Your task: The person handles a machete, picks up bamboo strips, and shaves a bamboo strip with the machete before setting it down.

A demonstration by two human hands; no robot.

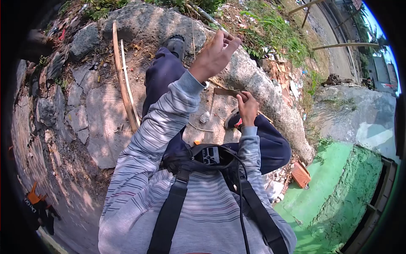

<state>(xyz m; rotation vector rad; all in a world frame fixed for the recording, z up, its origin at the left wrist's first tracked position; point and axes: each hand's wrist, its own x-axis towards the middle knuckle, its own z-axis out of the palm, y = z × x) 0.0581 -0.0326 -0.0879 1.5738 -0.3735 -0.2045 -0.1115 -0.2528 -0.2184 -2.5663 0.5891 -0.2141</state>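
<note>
Flat piece: brown, it is in the upper middle of the frame, above the right shoe (pixel 233 120).
Long axis: the flat piece (pixel 225 92) lies almost level across the frame; its free end points left, and its right end is slightly lower.
Right hand: its fingers (pixel 248 106) are clamped on the right end of the flat piece.
Left hand: higher, with bent fingers (pixel 215 56) near the pole (pixel 208 17); I cannot tell if they grip it.
</note>
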